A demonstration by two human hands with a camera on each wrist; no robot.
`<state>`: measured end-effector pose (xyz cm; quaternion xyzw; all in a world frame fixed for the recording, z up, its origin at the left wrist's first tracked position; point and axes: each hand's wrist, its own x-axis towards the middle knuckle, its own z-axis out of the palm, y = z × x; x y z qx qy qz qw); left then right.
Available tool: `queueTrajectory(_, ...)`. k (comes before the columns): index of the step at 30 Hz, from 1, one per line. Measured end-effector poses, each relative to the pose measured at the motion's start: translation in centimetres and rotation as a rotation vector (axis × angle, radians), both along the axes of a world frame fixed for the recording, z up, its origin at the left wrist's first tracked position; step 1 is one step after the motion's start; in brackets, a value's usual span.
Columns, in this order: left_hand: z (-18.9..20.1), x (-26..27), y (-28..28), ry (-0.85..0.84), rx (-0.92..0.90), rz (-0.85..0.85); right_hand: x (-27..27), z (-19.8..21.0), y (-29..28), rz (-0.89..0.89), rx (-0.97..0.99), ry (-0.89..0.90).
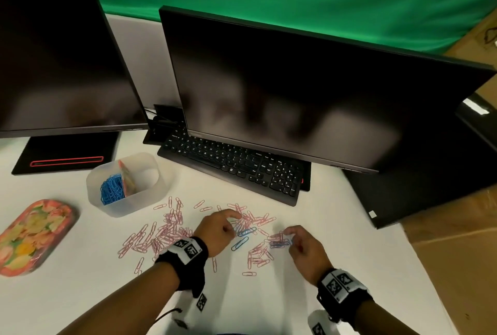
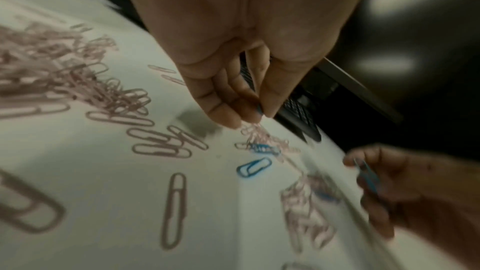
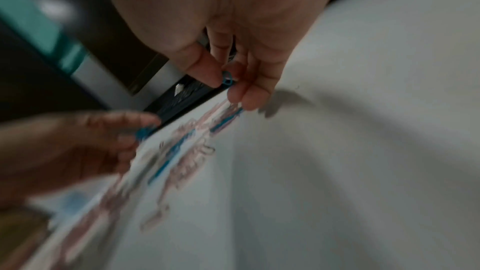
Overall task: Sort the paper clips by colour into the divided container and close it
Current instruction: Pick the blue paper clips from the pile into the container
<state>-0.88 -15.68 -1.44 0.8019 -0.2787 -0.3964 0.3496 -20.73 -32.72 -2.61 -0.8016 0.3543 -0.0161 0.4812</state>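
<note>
Pink paper clips [image 1: 166, 229] lie scattered across the white table [image 1: 336, 227], with a few blue clips [image 1: 240, 243] among them. My left hand [image 1: 235, 224] hovers over the middle of the spread; in the left wrist view its thumb and fingers [image 2: 270, 98] pinch a small blue clip [image 2: 258, 108]. To its right, my right hand [image 1: 291, 239] pinches a blue clip [image 3: 226, 78] between thumb and fingers, just above another blue clip [image 1: 279, 243]. The translucent divided container [image 1: 150, 194] stands open at the back left, with blue clips [image 1: 110, 190] in its left compartment.
A floral lid [image 1: 32, 235] lies at the left edge. A black keyboard [image 1: 234, 165] and two dark monitors [image 1: 295, 98] stand behind the clips. The table's right edge [image 1: 408, 243] runs close to my right hand.
</note>
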Motion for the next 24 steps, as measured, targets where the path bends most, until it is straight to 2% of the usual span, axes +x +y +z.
queueTrajectory(5, 0.6, 1.0, -0.6, 0.408, -0.100, 0.271, 1.5, 1.3, -1.4, -0.387, 0.631, -0.154)
queueTrajectory(8, 1.0, 1.0, -1.3, 0.535, -0.143, 0.370, 2.1, 2.0, -1.4, -0.446, 0.764, -0.198)
queueTrajectory(10, 1.1, 0.8, -1.5, 0.607, -0.152, 0.422, 2.5, 1.7, -1.3, -0.413, 0.684, -0.151)
queueTrajectory(13, 1.0, 0.4, -1.8, 0.689, -0.137, 0.516, 2.9, 1.4, -1.0, -0.156, 0.269, 0.011)
queueTrajectory(15, 0.9, 0.1, -2.0, 0.673, -0.102, 0.520, 3.3, 1.6, -0.6, 0.035, 0.045, 0.070)
queueTrajectory(19, 1.1, 0.0, -2.1, 0.589, -0.069, 0.486, 5.3, 2.2, 0.3, 0.356, -0.261, 0.187)
queueTrajectory(21, 1.0, -0.2, -2.2, 0.491, -0.021, 0.440, 6.6, 2.1, 0.9, 0.448, -0.345, 0.193)
queueTrajectory(24, 0.6, -1.0, -2.0, 0.054, 0.114, 0.146, 8.4, 1.9, 1.8, 0.538, -0.429, 0.234)
